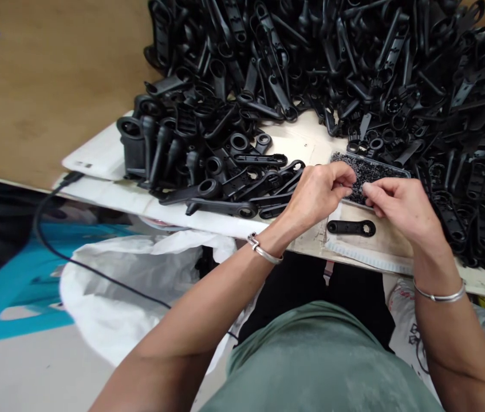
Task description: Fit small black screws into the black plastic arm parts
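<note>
Both hands meet over the near side of a shallow clear tray (390,171) full of tiny dark pieces. My left hand (322,186) has its fingers curled, thumb and fingertips pinched together at the tray's left part. To its right, my right hand (401,205) is also pinched, thumb against forefinger. Whatever sits between either set of fingertips is too small or hidden to make out. Just below the hands, a single black plastic lever-shaped part (351,228) lies flat on the table, with a toothed ring at its right end.
A large heap of black plastic parts (268,57) covers the back of the table. More parts (482,212) lie at the right, near a green edge. A white flat device (96,154) with a black cable (91,257) rests at the left. A white plastic bag (117,292) hangs below.
</note>
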The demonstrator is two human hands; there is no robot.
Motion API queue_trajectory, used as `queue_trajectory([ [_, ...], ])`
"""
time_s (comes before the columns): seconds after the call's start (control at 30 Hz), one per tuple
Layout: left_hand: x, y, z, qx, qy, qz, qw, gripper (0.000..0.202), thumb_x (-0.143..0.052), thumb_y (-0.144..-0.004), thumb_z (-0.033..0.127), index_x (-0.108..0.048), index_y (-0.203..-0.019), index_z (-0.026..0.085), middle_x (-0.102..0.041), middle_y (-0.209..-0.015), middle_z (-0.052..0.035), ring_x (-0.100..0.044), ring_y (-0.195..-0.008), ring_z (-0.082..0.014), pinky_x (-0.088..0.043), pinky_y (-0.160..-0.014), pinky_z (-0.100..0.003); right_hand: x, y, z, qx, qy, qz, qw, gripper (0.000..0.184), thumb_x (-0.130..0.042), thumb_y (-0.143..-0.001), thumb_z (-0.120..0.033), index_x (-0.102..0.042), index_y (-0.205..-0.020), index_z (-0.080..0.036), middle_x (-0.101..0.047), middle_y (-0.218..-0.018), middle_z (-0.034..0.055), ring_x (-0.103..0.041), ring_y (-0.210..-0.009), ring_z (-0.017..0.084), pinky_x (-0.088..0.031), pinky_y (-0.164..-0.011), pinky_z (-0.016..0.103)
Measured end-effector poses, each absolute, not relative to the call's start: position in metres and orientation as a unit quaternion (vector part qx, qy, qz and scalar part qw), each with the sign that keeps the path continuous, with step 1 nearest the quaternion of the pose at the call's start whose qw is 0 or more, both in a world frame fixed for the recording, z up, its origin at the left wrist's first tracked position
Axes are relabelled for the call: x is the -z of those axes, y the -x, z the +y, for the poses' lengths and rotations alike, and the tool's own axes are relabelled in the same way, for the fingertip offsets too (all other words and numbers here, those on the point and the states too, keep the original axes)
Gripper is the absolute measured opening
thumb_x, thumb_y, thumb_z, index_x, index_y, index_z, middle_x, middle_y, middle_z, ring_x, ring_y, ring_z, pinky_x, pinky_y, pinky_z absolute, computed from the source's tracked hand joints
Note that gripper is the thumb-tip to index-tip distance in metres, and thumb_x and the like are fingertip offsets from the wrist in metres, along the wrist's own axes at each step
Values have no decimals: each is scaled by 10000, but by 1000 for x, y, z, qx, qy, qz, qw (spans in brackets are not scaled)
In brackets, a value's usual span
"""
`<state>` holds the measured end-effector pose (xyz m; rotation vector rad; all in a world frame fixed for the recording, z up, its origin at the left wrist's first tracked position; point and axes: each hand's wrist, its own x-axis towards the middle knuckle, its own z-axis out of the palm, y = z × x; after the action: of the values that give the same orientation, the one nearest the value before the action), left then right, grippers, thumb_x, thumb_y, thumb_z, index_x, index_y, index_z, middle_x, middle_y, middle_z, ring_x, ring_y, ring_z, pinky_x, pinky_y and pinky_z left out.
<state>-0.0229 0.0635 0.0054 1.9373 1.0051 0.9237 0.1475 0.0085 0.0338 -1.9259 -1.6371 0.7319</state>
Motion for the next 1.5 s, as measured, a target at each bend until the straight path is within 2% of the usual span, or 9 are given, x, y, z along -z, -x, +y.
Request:
queue_trajectory([
  [0.13,-7,23,61,-360,-765,392,363,151,-683,-733,27,-713,-800,159,-714,-744,40,-627,-703,-99,-487,-701,-208,-27,-140,14,-391,656,-546,345,322,-635,-838,-407,-628,-639,-154,-496,-482,-33,-396,-451,73,-287,-463,235],
  [0.27,-6,24,63,-359,-759,393,374,161,-666,-726,21,-712,-797,158,-715,-743,40,-635,-711,-105,-488,-697,-214,-22,-138,15,-442,639,-514,363,243,-670,-794,-354,-638,-672,-146,-500,-487,-40,-393,-442,64,-275,-447,220],
  [0.43,-3,26,66,-377,-736,392,403,134,-685,-725,33,-709,-792,147,-730,-749,30,-661,-721,-112,-505,-705,-221,-22,-135,14,-342,685,-531,362,167,-644,-775,-311,-695,-785,-152,-590,-573,-12,-467,-485,97,-350,-483,240],
  [0.53,-1,29,68,-385,-722,395,418,116,-692,-731,49,-713,-794,144,-744,-772,13,-679,-745,-125,-523,-736,-240,-19,-135,16,-231,689,-608,320,171,-602,-808,-287,-722,-826,-167,-684,-715,24,-573,-612,136,-438,-605,271],
  [0.77,0,34,66,-393,-690,392,464,114,-668,-749,70,-727,-813,143,-761,-805,-16,-705,-778,-143,-561,-781,-266,-21,-152,8,-189,713,-623,261,288,-532,-897,-330,-741,-1045,-199,-729,-823,42,-645,-667,181,-499,-686,316],
  [0.9,0,34,64,-399,-684,386,473,97,-684,-749,78,-732,-806,138,-758,-793,-19,-697,-751,-138,-552,-763,-261,-32,-164,-5,-41,779,-620,83,301,-483,-930,-310,-757,-1024,-230,-738,-1037,86,-678,-899,264,-491,-759,372],
  [1.03,-2,33,61,-399,-700,388,448,86,-714,-726,79,-728,-784,140,-743,-759,-7,-671,-721,-130,-518,-713,-253,-36,-168,-7,-2,807,-588,-59,283,-529,-907,-358,-764,-1036,-269,-733,-1034,95,-674,-840,286,-458,-664,375],
  [1.27,-6,33,52,-398,-715,389,424,208,-661,-690,-6,-720,-822,144,-723,-759,13,-631,-693,-105,-502,-695,-229,-34,-167,8,-7,803,-586,-110,270,-540,-881,-345,-766,-1006,-268,-740,-977,94,-663,-813,260,-434,-647,341],
  [1.5,-3,33,45,-389,-728,385,413,218,-630,-714,7,-710,-852,154,-727,-799,19,-626,-706,-98,-500,-702,-213,-41,-164,1,-49,798,-597,-69,272,-508,-903,-313,-756,-1014,-292,-741,-1039,63,-673,-935,284,-443,-702,357],
])
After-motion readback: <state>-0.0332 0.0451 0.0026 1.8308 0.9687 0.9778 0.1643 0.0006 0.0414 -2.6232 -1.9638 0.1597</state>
